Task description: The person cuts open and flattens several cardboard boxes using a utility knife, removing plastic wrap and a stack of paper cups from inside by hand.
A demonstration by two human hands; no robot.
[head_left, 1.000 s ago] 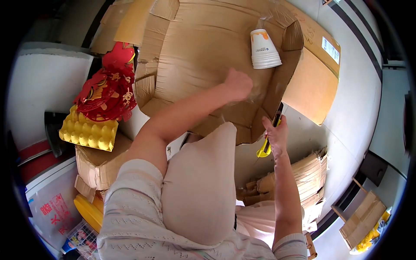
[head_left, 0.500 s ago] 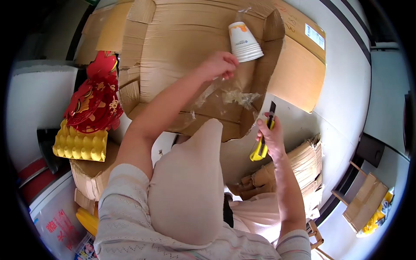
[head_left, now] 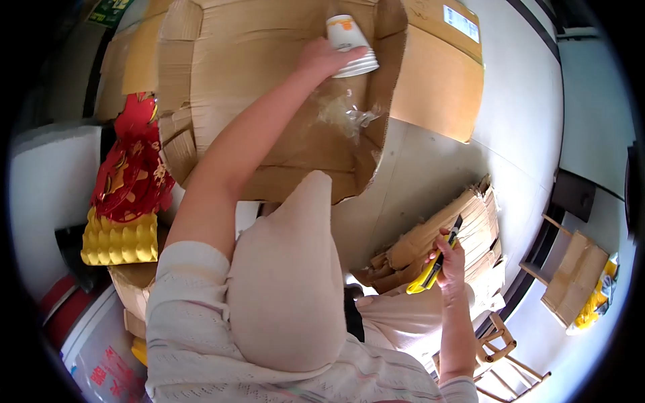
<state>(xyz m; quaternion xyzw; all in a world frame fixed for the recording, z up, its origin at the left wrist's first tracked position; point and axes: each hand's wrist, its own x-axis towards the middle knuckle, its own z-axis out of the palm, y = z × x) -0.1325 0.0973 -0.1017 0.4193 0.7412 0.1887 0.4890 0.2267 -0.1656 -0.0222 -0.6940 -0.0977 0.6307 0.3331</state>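
A stack of white paper cups (head_left: 343, 37) with an orange print lies in the open cardboard box (head_left: 248, 74). My left hand (head_left: 320, 59) is closed around the lower side of the stack, its thumb across the cups; some fingers are hidden. Crumpled clear plastic (head_left: 349, 117) lies in the box just below the cups. Off to the right, outside the box, my right hand (head_left: 453, 264) grips a yellow and black box cutter (head_left: 427, 274). Its dark tip points up and away from me.
Flattened cardboard (head_left: 420, 245) leans beside my right hand. Another carton (head_left: 440, 80) stands right of the open box. At left are red paper decorations (head_left: 134, 171) and a yellow egg tray (head_left: 119, 238). A wooden stool (head_left: 497, 342) stands at lower right.
My left hand has moved up onto the cup stack and taken hold of it. My right hand has moved down and right with the box cutter. The whole view has shifted slightly.
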